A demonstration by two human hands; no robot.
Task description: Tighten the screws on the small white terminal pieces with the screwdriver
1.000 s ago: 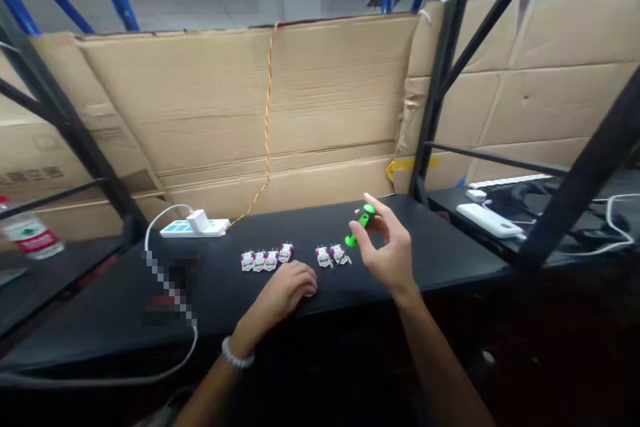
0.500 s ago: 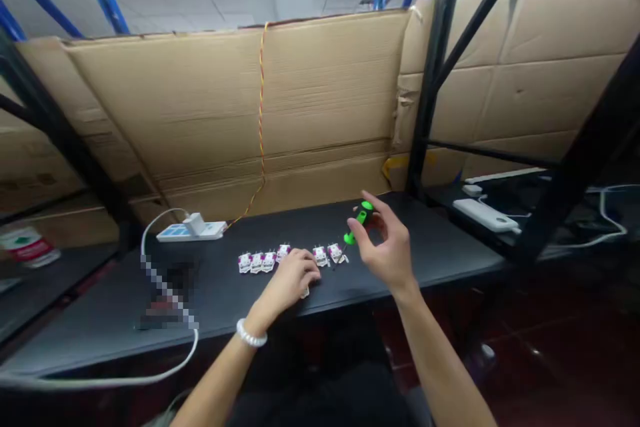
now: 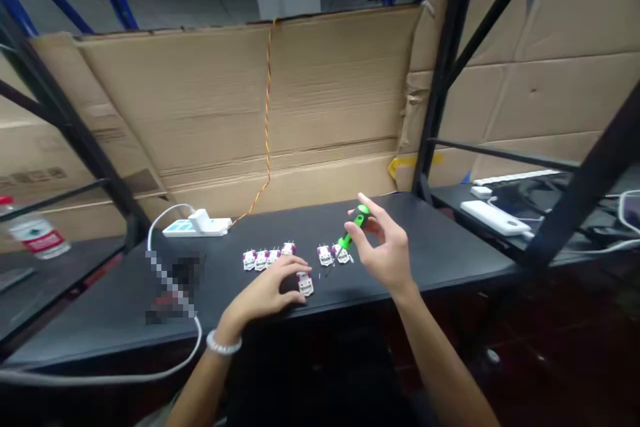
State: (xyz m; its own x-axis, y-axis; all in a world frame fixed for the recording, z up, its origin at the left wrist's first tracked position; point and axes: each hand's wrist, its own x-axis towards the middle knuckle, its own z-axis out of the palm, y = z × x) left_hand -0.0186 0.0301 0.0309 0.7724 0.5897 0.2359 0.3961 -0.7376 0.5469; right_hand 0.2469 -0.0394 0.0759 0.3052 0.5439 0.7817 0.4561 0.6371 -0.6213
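Observation:
In my right hand (image 3: 383,243) a green and black screwdriver (image 3: 356,221) is held by the fingers near the top of its handle, its thin shaft slanting down to the left. My left hand (image 3: 270,287) rests low over the table, thumb and fingers spread around the near side of a small white part (image 3: 305,283). Whether the fingertips touch that part I cannot tell. Behind the left hand stands a row of similar white and purple parts (image 3: 261,259). Two more, one of them a white and purple part (image 3: 325,255), sit below the screwdriver.
A white power strip (image 3: 195,227) with a plugged-in adapter lies at the back left of the black table (image 3: 400,213). Its white cable (image 3: 150,377) loops across the left side. Cardboard panels (image 3: 325,93) and black rack posts (image 3: 440,93) enclose the back.
My left hand has drawn back to the left and its fingers have spread, uncovering the white part. The right hand keeps the screwdriver in nearly the same place. The view has shifted slightly.

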